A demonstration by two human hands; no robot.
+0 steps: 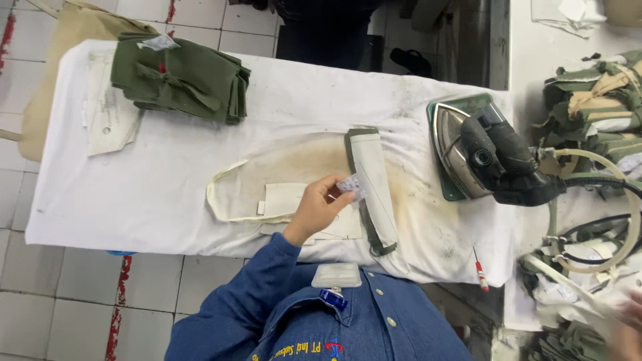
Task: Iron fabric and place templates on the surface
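While the left hand point(319, 208) pinches a small paper tag point(352, 186) in closed fingers, a folded strip of cloth point(372, 190) lies just beyond the fingertips on the table point(160, 194). Tagging step, likely; next needs placing the tag. Right hand point(627, 321) blurred, grip unclear.

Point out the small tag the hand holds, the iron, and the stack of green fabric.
small tag point(352, 185), head view, its middle.
iron point(491, 157), head view, black handle.
stack of green fabric point(184, 77), head view, top piece.

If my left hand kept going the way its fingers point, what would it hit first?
Probably the long folded fabric strip on the ironing table; the left hand, pinching a small paper tag, points right at it. Height unclear.
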